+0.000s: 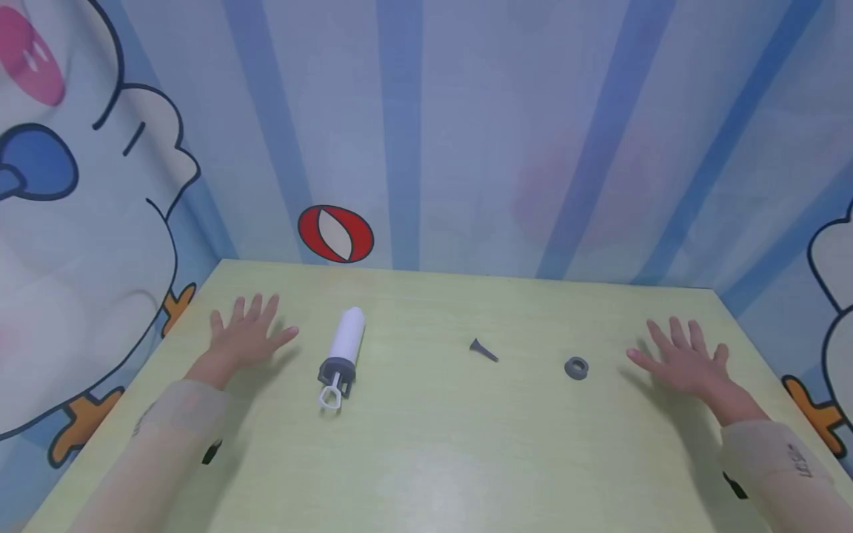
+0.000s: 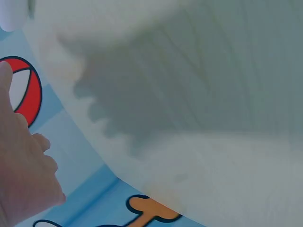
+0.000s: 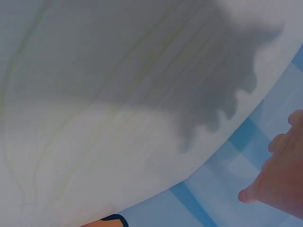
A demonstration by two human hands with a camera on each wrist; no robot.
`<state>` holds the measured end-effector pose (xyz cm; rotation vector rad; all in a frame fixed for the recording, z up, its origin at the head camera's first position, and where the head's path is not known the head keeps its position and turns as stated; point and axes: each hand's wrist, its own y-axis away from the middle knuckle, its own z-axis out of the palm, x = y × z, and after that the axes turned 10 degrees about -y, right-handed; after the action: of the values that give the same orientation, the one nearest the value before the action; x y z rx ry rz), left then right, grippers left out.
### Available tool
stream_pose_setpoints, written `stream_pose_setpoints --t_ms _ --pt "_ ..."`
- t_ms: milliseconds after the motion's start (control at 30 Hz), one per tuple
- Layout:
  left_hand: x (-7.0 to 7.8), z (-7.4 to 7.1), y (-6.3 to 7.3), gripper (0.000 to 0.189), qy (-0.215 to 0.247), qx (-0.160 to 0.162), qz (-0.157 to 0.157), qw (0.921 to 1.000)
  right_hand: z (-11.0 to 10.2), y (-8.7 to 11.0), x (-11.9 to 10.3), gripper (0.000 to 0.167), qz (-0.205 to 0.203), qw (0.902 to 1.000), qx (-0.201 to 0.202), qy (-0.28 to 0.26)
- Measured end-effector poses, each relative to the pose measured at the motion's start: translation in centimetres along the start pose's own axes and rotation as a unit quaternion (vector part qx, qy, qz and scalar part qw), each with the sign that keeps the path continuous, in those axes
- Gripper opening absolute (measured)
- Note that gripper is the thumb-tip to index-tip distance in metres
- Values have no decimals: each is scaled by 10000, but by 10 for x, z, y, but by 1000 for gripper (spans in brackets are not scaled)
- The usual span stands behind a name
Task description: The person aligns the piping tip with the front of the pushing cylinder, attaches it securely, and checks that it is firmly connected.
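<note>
My left hand (image 1: pixel 243 339) is held over the left part of the table with its fingers spread, holding nothing. To its right lies a white syringe-like tube (image 1: pixel 348 334) with a dark grey collar (image 1: pixel 337 369) and a white looped plunger handle (image 1: pixel 331 396) toward me. A small dark grey nozzle-like piece (image 1: pixel 483 350), flared at one end, lies on its side near the middle. Farther right is a dark grey ring (image 1: pixel 576 368). Just beyond it, my right hand (image 1: pixel 686 364) is held over the table, fingers spread and nothing in it.
The pale yellow-green table (image 1: pixel 426 451) runs back to a blue striped cloth wall (image 1: pixel 466 148). Printed cartoon figures cover the cloth at left and right. Both hands cast shadows on the tabletop in the wrist views. Part of the white tube (image 2: pixel 13 14) shows in the left wrist view.
</note>
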<state>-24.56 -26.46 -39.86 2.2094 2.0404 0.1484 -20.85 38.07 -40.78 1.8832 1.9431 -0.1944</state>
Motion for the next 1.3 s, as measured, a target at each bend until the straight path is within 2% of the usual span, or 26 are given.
stream_pose_setpoints --t_ms 167,600,867,1033,1300 --pt "18 -8 -3 89 -60 60 190 9998 -3 1 -13 88 -151 9999 13 -35" --pt "69 -13 -9 79 -34 185 681 9975 7 -3 -37 85 -407 9991 76 88" --pt "95 -9 -14 78 -119 216 955 9951 11 -3 -53 83 -588 9982 36 124" --pt "113 -7 -15 78 -78 227 1254 9918 14 -3 -62 82 -732 9972 61 152" --pt "139 -10 -12 76 -2 278 1556 9874 18 -2 -76 80 -988 9949 121 148"
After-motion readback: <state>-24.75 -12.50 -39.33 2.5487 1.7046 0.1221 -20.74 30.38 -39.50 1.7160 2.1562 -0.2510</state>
